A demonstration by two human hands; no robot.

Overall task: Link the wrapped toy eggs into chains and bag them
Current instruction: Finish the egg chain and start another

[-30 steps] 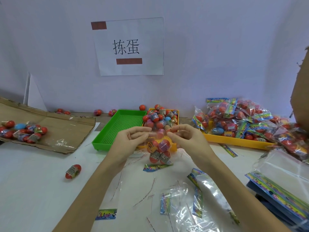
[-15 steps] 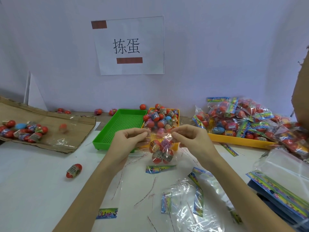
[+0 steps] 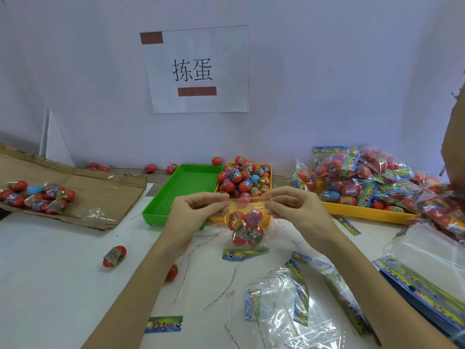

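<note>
While both hands pinch clear bag [image 3: 247,222] mouth at frame centre, L hand [image 3: 193,212] and R hand [image 3: 297,210] have drawn it wider vs 1 s ago; eggs [image 3: 247,229] settled at bottom, above worktop [image 3: 50,273]. Seal likely next.

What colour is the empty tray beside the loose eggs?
Bright green tray, with a perforated floor; clearest in the head view.

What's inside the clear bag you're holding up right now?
The clear bag, pinched at its top by the left hand and right hand, holds wrapped toy eggs, about four showing. Any behind them are hidden.
</note>
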